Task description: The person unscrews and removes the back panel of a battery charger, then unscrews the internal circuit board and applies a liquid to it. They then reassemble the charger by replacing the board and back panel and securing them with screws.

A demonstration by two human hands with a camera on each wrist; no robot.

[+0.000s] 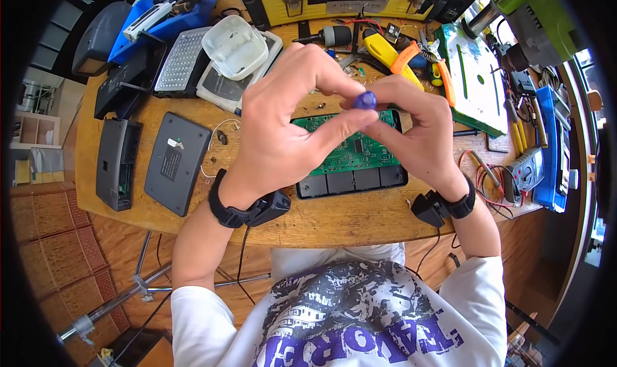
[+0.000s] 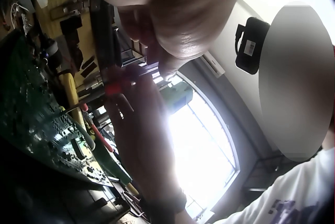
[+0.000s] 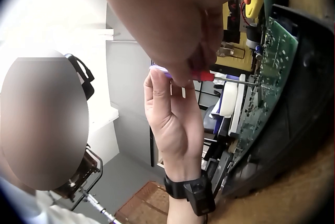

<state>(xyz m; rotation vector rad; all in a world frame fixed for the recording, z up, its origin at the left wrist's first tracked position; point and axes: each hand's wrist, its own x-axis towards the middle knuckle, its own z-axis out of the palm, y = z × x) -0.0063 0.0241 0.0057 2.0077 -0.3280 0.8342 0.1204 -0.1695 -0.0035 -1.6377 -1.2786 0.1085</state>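
A screwdriver point(image 1: 366, 101) with a purple handle end stands over the green circuit board point(image 1: 340, 164), which lies in a black casing. My left hand point(image 1: 283, 123) pinches the top of the handle between thumb and fingers. From the other side, my right hand point(image 1: 421, 126) grips the same handle, its fingertips meeting the left ones. In the right wrist view the handle's red lower part point(image 3: 207, 76) shows under the right hand, and the metal shaft point(image 3: 235, 81) runs down with its tip at the board's components. Part of the handle is hidden by the fingers.
Left of the casing lie a dark grey cover point(image 1: 177, 164) and a black box-shaped part point(image 1: 119, 164). Behind are a white open container point(image 1: 235, 47), pliers with orange handles point(image 1: 405, 57) and a yellow tool point(image 1: 385, 51). A multimeter point(image 1: 527, 171) with leads sits at right.
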